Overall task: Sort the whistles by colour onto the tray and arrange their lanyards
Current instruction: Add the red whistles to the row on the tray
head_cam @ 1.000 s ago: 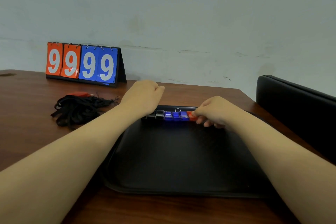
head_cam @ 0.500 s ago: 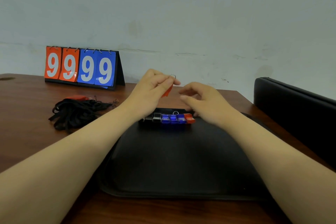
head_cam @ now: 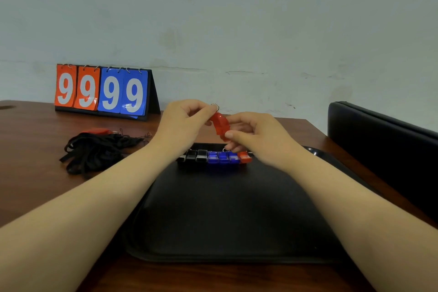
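Observation:
A red whistle (head_cam: pixel 220 125) with a metal ring on top hangs in the air above the far end of the black tray (head_cam: pixel 227 216). My left hand (head_cam: pixel 182 123) pinches its upper end and my right hand (head_cam: pixel 256 136) pinches its lower end. Below them a row of whistles lies along the tray's far edge: black whistles (head_cam: pixel 196 156) on the left, blue whistles (head_cam: pixel 222 157) in the middle, one red whistle (head_cam: pixel 244 157) on the right. A heap of black lanyards (head_cam: pixel 94 149) lies on the table to the left, with another red whistle (head_cam: pixel 98 131) behind it.
A flip scoreboard (head_cam: pixel 102 90) reading 99 99 stands at the back left against the wall. A black padded chair back (head_cam: pixel 384 140) rises at the right edge of the wooden table (head_cam: pixel 30 173).
My left hand lifted a red whistle up from the tray's far end. My right hand let go of the row, rose and took hold of that whistle's lower end.

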Tool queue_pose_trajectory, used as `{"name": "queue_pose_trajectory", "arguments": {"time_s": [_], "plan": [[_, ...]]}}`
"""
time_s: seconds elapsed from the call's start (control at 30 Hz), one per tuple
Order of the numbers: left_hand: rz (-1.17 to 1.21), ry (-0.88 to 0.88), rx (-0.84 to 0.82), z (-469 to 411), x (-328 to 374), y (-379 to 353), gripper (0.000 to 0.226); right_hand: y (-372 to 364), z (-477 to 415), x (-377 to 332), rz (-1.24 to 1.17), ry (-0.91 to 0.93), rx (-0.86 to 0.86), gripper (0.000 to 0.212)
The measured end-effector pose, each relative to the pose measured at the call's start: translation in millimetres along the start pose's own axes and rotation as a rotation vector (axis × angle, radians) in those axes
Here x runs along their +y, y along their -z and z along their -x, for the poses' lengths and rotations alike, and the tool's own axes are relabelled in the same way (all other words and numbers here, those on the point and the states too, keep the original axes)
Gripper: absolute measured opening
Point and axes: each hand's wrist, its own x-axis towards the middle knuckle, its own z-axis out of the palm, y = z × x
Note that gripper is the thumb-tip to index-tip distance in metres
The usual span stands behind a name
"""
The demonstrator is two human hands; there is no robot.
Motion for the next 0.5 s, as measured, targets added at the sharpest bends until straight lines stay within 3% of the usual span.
{"name": "queue_pose_trajectory", "arguments": {"time_s": [0.17, 0.27, 0.33, 0.4, 0.5], "plan": [[0.045, 0.085, 0.092, -3.6, -3.9, -1.1, 0.029, 4.1, 1.2, -3.7, -0.045, 0.001, 0.009, 0.018], [-0.061, 0.122, 0.131, -5.7, -10.7, 0.7, 0.029, 4.3, -0.6, -2.5, -0.041, -0.021, 0.088, 0.011], [-0.244, 0.127, 0.157, -7.0, -12.5, 4.0, 0.026, 5.8, -3.9, 2.5, 0.066, -0.068, 0.234, 0.004], [-0.551, 0.135, 0.115, -6.0, -9.1, 5.9, 0.019, 11.2, -5.9, 8.7, 0.343, -0.173, 0.327, 0.016], [-0.843, 0.187, 0.004, -4.5, -4.7, 7.6, 0.011, 19.3, -5.4, 11.1, 0.493, -0.433, 0.237, 0.022]]}}
